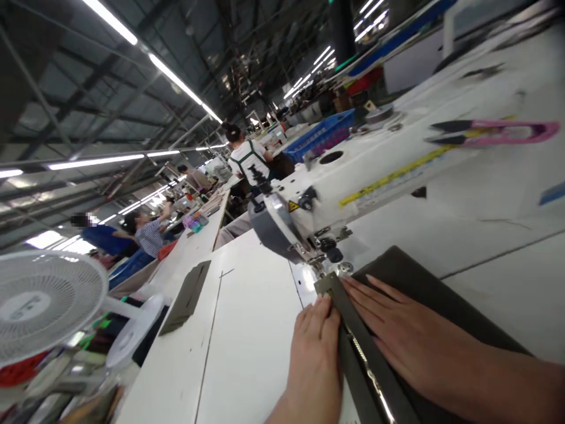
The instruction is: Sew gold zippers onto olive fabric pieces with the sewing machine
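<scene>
An olive-green strip with a shiny metal zipper (364, 357) runs from the lower edge up to the sewing machine's needle area (322, 262). My left hand (315, 353) rests on the strip's left edge, fingers extended close together, fingertips pressing near its top end; the thumb is hidden. My right hand (410, 330) lies flat with fingers stretched along the strip's right side. Beneath that hand and forearm is a larger dark olive panel (410, 274). The strip's top end sits by the presser foot; whether the needle is in it I cannot tell.
On the machine arm (375, 171) lie pink-handled thread snips (507, 131) and a yellow measuring tape (397, 175). An olive piece with a slit (188, 297) lies on the left of the white table (251, 330). A white fan (48, 306) stands far left. Several people work beyond.
</scene>
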`<action>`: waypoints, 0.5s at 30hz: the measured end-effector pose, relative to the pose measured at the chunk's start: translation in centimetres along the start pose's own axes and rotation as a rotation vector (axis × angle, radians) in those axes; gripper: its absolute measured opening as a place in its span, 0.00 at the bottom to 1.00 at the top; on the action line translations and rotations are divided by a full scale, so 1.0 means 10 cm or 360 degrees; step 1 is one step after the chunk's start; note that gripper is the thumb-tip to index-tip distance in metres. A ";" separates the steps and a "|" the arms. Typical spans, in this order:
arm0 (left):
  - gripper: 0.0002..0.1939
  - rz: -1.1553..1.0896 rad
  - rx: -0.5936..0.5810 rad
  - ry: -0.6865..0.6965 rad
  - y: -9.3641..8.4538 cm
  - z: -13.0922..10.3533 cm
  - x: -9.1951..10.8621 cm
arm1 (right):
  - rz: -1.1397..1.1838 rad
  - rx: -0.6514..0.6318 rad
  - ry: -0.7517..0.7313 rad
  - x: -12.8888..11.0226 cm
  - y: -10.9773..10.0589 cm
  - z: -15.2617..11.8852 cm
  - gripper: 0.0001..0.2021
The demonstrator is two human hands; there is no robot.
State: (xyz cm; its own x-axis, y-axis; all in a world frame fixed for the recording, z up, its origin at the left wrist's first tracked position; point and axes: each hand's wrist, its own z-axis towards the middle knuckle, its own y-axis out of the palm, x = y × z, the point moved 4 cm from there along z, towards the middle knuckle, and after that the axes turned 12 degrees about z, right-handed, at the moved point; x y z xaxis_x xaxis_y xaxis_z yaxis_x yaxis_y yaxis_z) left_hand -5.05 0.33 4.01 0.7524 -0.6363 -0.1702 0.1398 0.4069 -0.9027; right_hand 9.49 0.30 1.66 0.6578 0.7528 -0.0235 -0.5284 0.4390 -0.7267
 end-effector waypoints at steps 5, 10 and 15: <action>0.16 0.0080 0.0025 -0.0098 0.00 -0.01 0.06 | -0.0077 -0.0010 -0.0166 0.03 0.04 -0.05 0.27; 0.15 0.0171 0.0087 -0.0050 0.09 -0.03 0.08 | -0.0076 0.0000 -0.0199 0.04 0.05 -0.07 0.27; 0.14 0.0211 0.0077 -0.0052 0.10 0.00 0.09 | -0.0031 0.0006 -0.0172 0.04 0.05 -0.05 0.28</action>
State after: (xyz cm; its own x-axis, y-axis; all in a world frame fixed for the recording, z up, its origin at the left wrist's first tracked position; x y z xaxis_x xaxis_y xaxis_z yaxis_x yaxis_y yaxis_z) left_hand -4.24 0.12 2.96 0.7867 -0.5535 -0.2733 0.0678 0.5175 -0.8530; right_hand 9.78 0.59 0.98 0.6064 0.7925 0.0649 -0.5181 0.4557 -0.7238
